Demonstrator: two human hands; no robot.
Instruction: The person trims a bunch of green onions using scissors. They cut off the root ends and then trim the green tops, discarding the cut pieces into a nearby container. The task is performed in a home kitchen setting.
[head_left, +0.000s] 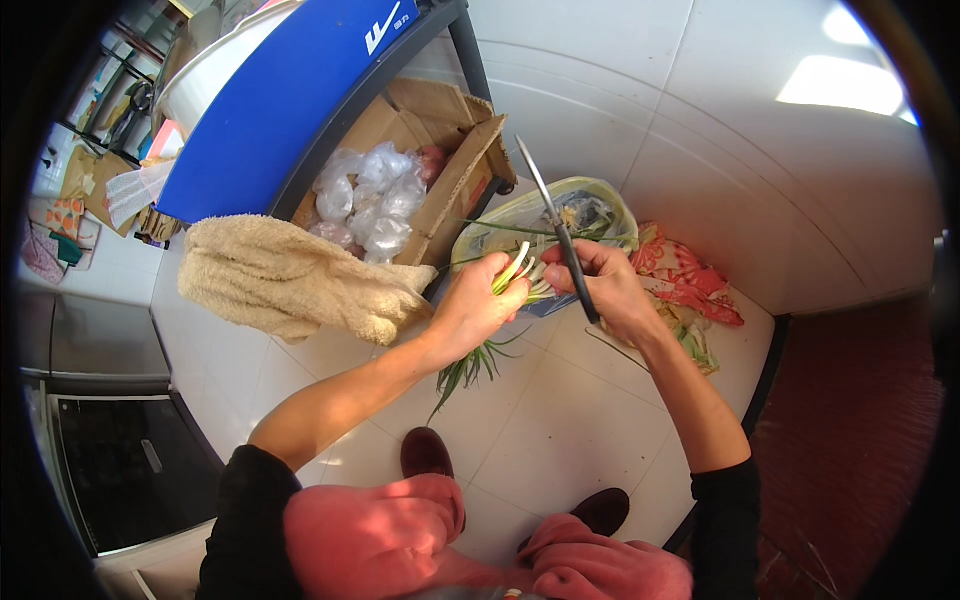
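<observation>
My left hand (477, 304) is closed around a bunch of scallions. Their white stalks (517, 271) stick out toward the right hand, and the green leaves (474, 367) hang below my left wrist. A knife with a dark handle and narrow blade (545, 191) rests in my right hand (604, 285), its tip pointing up and away. The thumb and fingers of that hand also touch the white scallion ends. Beneath both hands stands a bin with a yellowish rim (628, 214) and a plastic liner; scallion scraps lie in it.
A cardboard box (457, 191) of clear plastic bags (375, 191) sits under a blue-panelled rack (292, 97) at left. A beige towel (292, 277) hangs at the rack's near corner. Red patterned cloth or plastic (686, 274) and wilted leaves (694, 337) lie right of the bin, by the wall.
</observation>
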